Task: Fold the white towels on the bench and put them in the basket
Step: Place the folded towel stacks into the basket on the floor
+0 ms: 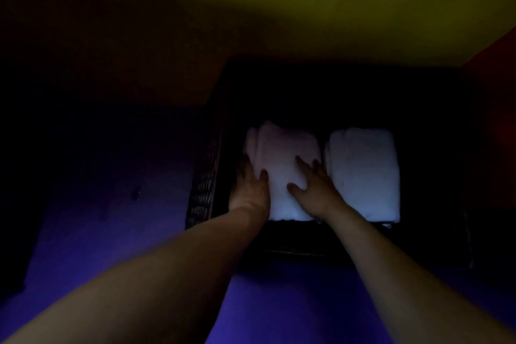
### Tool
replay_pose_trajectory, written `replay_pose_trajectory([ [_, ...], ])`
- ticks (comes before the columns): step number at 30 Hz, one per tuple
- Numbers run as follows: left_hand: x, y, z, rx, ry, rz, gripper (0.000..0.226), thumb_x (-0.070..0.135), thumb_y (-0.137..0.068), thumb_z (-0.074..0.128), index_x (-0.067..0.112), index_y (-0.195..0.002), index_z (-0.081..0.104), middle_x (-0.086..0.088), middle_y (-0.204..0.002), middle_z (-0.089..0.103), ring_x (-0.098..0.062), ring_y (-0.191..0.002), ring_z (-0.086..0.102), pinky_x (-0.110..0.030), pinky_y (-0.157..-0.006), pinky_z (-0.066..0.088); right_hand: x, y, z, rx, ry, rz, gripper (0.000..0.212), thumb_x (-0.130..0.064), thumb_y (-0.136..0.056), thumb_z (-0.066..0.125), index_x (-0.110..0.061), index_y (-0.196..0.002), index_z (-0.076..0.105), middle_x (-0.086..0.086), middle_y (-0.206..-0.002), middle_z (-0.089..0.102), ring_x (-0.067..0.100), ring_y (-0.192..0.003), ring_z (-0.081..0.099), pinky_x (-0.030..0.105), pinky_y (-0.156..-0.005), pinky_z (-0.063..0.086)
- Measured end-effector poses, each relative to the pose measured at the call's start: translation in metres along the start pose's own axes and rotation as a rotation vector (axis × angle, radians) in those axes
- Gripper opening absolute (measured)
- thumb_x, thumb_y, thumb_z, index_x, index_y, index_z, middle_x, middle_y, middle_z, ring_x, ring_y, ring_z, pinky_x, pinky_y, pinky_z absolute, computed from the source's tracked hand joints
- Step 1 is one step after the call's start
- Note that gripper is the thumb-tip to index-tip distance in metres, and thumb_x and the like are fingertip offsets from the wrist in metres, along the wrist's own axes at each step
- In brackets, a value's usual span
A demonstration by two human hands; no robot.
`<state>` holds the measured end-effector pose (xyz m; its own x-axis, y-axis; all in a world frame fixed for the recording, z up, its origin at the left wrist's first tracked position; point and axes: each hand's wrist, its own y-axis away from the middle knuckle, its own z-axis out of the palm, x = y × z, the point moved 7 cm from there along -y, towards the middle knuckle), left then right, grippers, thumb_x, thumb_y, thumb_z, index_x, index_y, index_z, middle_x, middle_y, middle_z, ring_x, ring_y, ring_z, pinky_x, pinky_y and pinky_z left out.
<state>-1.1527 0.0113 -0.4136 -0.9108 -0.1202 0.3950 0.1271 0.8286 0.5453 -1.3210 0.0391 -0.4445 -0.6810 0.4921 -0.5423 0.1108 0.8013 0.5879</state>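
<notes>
Both hands reach into a dark woven basket (205,184) near the middle of the view. The left hand (250,190) lies along the left edge of a folded white towel (282,170), fingers straight and thumb on top of the cloth. The right hand (312,188) rests flat on the same towel's right half, fingers spread and straight, gripping nothing. At 3 o'clock from it, just beside the first towel, a second folded white towel (365,173) lies in the basket, its rounded folds toward 12 o'clock. Both look soft and thick, tinted bluish by the dim light. The basket's left wall shows a wicker weave. From 6 to 9 o'clock a floor or surface (117,218) glows purple. From 12 to 1 o'clock stretches a yellow-green wall (363,8); elsewhere the room is too dark to read.
</notes>
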Motion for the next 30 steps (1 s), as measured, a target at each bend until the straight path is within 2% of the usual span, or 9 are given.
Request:
replay_pose_trajectory([
  [2, 0.009, 0.01, -0.003, -0.086, -0.231, 0.006, 0.069, 0.037, -0.105, 0.044, 0.025, -0.161, 0.006, -0.017, -0.167, -0.007, -0.037, -0.153, 0.008, -0.048, -0.122, 0.019, -0.01, 0.015, -0.002, -0.014, 0.031, -0.034, 0.073, -0.045, -0.1, 0.051, -0.041, -0.159, 0.009, 0.002, -0.17, 0.008, 0.023, -0.154, 0.016, 0.036, -0.124, 0.017],
  [4, 0.017, 0.024, -0.01, -0.153, -0.378, 0.078, 0.069, 0.029, -0.103, 0.048, 0.027, -0.161, 0.009, -0.017, -0.167, -0.005, -0.037, -0.152, 0.011, -0.047, -0.121, 0.024, -0.023, 0.034, -0.011, 0.032, 0.03, -0.059, 0.072, -0.039, -0.1, 0.053, -0.038, -0.16, 0.013, 0.002, -0.169, 0.014, 0.023, -0.152, 0.021, 0.036, -0.123, 0.021],
  [7, 0.036, 0.054, -0.041, -0.134, -0.391, 0.229, 0.069, 0.026, -0.1, 0.053, 0.024, -0.159, 0.019, -0.015, -0.168, 0.004, -0.035, -0.151, 0.016, -0.044, -0.119, 0.027, -0.048, 0.068, -0.036, 0.167, 0.018, -0.083, 0.068, -0.032, -0.099, 0.054, -0.035, -0.16, 0.021, 0.002, -0.166, 0.023, 0.021, -0.149, 0.027, 0.036, -0.122, 0.025],
  [10, 0.048, 0.094, -0.087, -0.042, -0.338, 0.304, 0.065, 0.03, -0.098, 0.054, 0.024, -0.157, 0.027, -0.012, -0.166, 0.016, -0.034, -0.149, 0.021, -0.043, -0.116, 0.027, -0.085, 0.109, -0.063, 0.295, 0.04, -0.148, 0.064, -0.027, -0.097, 0.056, -0.028, -0.157, 0.033, 0.005, -0.16, 0.035, 0.024, -0.143, 0.036, 0.041, -0.118, 0.031],
  [15, 0.053, 0.162, -0.188, 0.166, -0.233, 0.373, 0.056, 0.03, -0.087, 0.058, 0.019, -0.142, 0.054, -0.015, -0.15, 0.047, -0.039, -0.134, 0.045, -0.05, -0.104, 0.042, -0.167, 0.177, -0.098, 0.387, 0.046, -0.249, 0.058, -0.024, -0.093, 0.058, -0.02, -0.15, 0.045, 0.004, -0.153, 0.046, 0.023, -0.139, 0.041, 0.039, -0.114, 0.034],
  [19, 0.044, 0.217, -0.275, 0.289, -0.2, 0.384, 0.053, 0.035, -0.09, 0.048, 0.017, -0.139, 0.057, -0.013, -0.148, 0.05, -0.039, -0.133, 0.048, -0.05, -0.102, 0.046, -0.249, 0.231, -0.118, 0.412, 0.046, -0.39, 0.06, -0.024, -0.09, 0.057, -0.019, -0.149, 0.047, 0.006, -0.152, 0.047, 0.025, -0.14, 0.043, 0.047, -0.112, 0.039],
  [25, -0.005, 0.282, -0.389, 0.447, -0.123, 0.32, 0.049, 0.03, -0.09, 0.056, 0.017, -0.137, 0.059, -0.01, -0.147, 0.051, -0.035, -0.134, 0.048, -0.047, -0.105, 0.042, -0.382, 0.288, -0.125, 0.382, 0.054, -0.506, 0.057, -0.02, -0.093, 0.062, -0.02, -0.148, 0.047, 0.007, -0.151, 0.046, 0.024, -0.137, 0.043, 0.046, -0.111, 0.039],
  [30, -0.066, 0.318, -0.465, 0.561, -0.055, 0.228, 0.044, 0.027, -0.09, 0.059, 0.018, -0.134, 0.061, -0.008, -0.144, 0.053, -0.031, -0.133, 0.049, -0.044, -0.107, 0.041, -0.487, 0.312, -0.092, 0.306, 0.028, -0.608, 0.056, -0.024, -0.094, 0.059, -0.022, -0.148, 0.047, 0.004, -0.151, 0.046, 0.021, -0.137, 0.044, 0.043, -0.113, 0.038],
])
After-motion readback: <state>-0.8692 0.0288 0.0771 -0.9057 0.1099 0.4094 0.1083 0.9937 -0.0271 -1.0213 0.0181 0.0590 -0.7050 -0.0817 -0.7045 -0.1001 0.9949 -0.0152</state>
